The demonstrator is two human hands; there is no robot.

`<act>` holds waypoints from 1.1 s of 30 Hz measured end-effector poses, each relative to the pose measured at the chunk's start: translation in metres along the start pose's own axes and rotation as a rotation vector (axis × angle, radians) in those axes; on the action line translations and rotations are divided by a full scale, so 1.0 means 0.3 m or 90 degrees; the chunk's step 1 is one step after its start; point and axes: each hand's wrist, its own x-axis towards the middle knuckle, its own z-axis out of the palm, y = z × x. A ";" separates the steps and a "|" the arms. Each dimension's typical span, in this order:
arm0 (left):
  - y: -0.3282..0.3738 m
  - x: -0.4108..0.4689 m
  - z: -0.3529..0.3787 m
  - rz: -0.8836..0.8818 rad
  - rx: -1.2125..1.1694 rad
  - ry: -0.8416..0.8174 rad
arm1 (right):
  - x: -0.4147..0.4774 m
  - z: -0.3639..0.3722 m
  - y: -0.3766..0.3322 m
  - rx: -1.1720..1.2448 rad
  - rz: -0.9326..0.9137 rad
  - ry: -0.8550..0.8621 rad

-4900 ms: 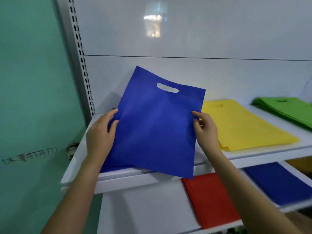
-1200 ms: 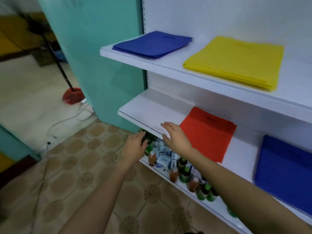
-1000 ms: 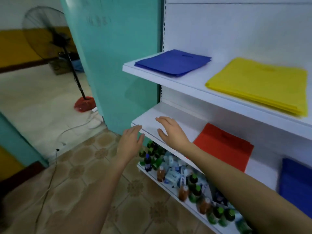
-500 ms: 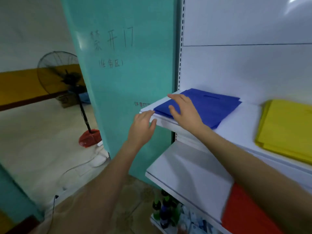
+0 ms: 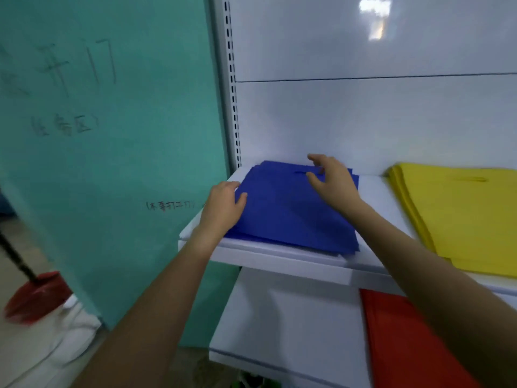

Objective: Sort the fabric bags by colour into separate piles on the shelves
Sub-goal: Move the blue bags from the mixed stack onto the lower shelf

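Observation:
A pile of blue fabric bags [image 5: 291, 217] lies flat at the left end of the upper white shelf [image 5: 293, 264]. My left hand [image 5: 223, 208] rests on the pile's left edge, thumb on top of the blue fabric. My right hand [image 5: 330, 180] hovers with spread fingers over the pile's far part near the handle slot; whether it touches is unclear. A pile of yellow bags [image 5: 461, 217] lies to the right on the same shelf. Red bags [image 5: 405, 340] lie on the lower shelf [image 5: 279, 326].
A teal wall panel [image 5: 112, 163] with handwriting stands left of the shelving upright [image 5: 232, 88]. A white back panel closes the shelf behind the piles. A fan's red base [image 5: 36, 298] and a white cable sit on the floor at lower left.
Both hands rose from the lower shelf to the blue pile on the upper shelf. In the last half second the left hand reached the pile's edge and the right slid further back.

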 end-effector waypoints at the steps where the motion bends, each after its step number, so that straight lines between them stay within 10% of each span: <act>1: -0.002 0.029 0.014 -0.005 0.013 -0.025 | 0.010 -0.008 0.034 -0.032 0.043 0.012; 10: -0.001 0.108 0.076 -0.060 0.094 -0.136 | -0.057 0.004 0.195 -0.082 0.357 0.053; 33: 0.023 0.075 0.091 0.069 -0.152 -0.025 | -0.098 -0.049 0.130 0.064 0.261 0.232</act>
